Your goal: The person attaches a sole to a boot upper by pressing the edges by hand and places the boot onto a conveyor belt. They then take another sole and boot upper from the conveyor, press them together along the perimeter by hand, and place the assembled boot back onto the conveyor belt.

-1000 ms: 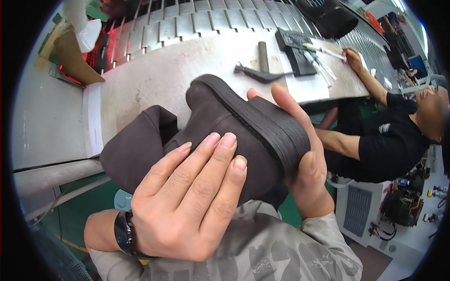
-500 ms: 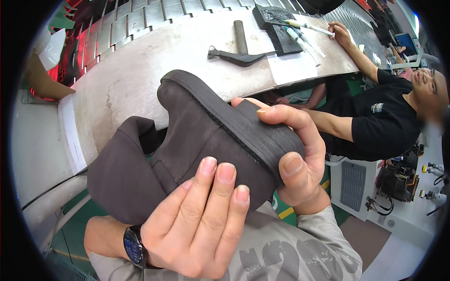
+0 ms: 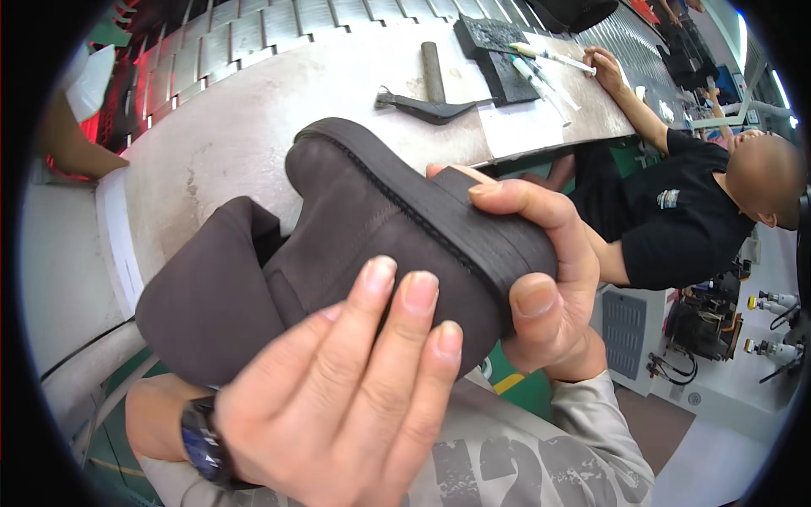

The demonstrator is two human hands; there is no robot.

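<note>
A dark brown-grey ankle boot is tilted on its side in front of me, sole edge up and toward the right, shaft at the left. My right hand grips the black heel end of the sole, thumb and index finger showing on either side. My left hand, with a dark watch at the wrist, lies against the side of the upper with its fingers stretched out. Its thumb is hidden.
Beyond the boot, a hammer lies on the worn worktable, near black blocks and syringe-like tubes. A slatted metal conveyor runs behind. At the right, a co-worker reaches one hand onto the table.
The boot's shaft has shifted slightly left, its heel slightly right with my right hand. My left fingertips have slid right along the upper, and its wrist has moved left. The co-worker's head has turned.
</note>
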